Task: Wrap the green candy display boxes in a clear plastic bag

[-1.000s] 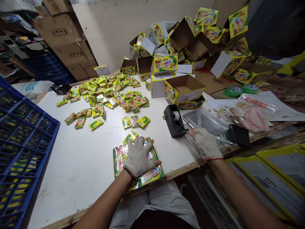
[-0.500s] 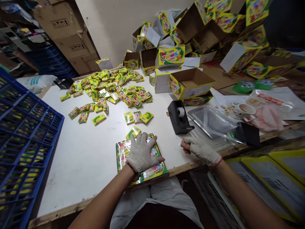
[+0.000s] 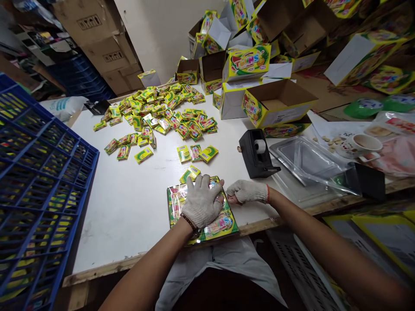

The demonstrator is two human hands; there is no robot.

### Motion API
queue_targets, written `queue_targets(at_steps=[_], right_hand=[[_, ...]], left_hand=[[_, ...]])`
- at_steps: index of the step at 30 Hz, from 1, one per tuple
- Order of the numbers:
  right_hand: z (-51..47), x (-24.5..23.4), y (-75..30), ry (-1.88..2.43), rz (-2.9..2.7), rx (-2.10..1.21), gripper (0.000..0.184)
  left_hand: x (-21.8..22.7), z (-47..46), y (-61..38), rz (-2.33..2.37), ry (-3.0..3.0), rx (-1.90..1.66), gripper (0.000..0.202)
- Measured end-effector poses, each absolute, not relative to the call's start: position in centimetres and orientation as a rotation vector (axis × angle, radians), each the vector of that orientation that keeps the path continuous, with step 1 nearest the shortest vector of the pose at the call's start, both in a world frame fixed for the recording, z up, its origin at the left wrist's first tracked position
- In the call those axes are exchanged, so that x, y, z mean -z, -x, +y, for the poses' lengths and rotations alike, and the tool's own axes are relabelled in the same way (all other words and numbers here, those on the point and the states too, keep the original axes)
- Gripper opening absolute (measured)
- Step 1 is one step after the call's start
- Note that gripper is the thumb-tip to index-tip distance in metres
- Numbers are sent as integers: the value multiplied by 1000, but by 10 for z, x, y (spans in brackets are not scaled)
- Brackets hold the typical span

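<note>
My left hand (image 3: 201, 202), in a pale fingerless knit glove, lies flat with fingers spread on a shiny, clear-covered pack (image 3: 221, 225) printed green, yellow and pink. This pack rests at the table's front edge. At its right side is my right hand (image 3: 249, 191), gloved alike, its fingers pinched together by the pack's upper right edge. Whatever those fingers hold is too small to make out. One small yellow-green box (image 3: 190, 173) lies against the pack's far edge. A black tape dispenser (image 3: 258, 153) with a white roll stands beyond my right hand.
Many small boxes (image 3: 155, 106) are heaped at the back of the white table (image 3: 116, 207). A blue crate (image 3: 48, 185) stands on the left. Open printed cartons (image 3: 279, 101) pile up behind. On the right are clear plastic trays (image 3: 308, 162) and a cup (image 3: 359, 144).
My right hand has moved left from near the tape dispenser to the pack's right edge. My left hand stays flat on the pack. The view has shifted slightly.
</note>
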State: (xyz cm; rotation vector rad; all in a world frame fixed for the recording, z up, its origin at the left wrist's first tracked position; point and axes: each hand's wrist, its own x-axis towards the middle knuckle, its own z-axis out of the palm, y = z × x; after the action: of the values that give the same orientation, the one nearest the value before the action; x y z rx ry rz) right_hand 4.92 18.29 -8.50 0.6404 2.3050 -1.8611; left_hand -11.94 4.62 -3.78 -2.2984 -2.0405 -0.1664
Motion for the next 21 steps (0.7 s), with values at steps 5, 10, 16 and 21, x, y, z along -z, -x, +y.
queue_targets(at_steps=[5, 10, 16, 21], right_hand=[[163, 104, -43, -911, 1891, 2097, 50], [139, 117, -42, -1182, 1958, 2059, 30], [154, 96, -107, -1587, 2397, 1856, 21], [189, 66, -153, -2465, 2760, 1202, 33]], left_hand=[[40, 49, 119, -2060, 2286, 146, 51], [33, 24, 128, -1550, 2770, 12, 56], [48, -41, 164, -1381, 2749, -44, 52], [56, -36, 164, -1459, 2640, -20, 44]])
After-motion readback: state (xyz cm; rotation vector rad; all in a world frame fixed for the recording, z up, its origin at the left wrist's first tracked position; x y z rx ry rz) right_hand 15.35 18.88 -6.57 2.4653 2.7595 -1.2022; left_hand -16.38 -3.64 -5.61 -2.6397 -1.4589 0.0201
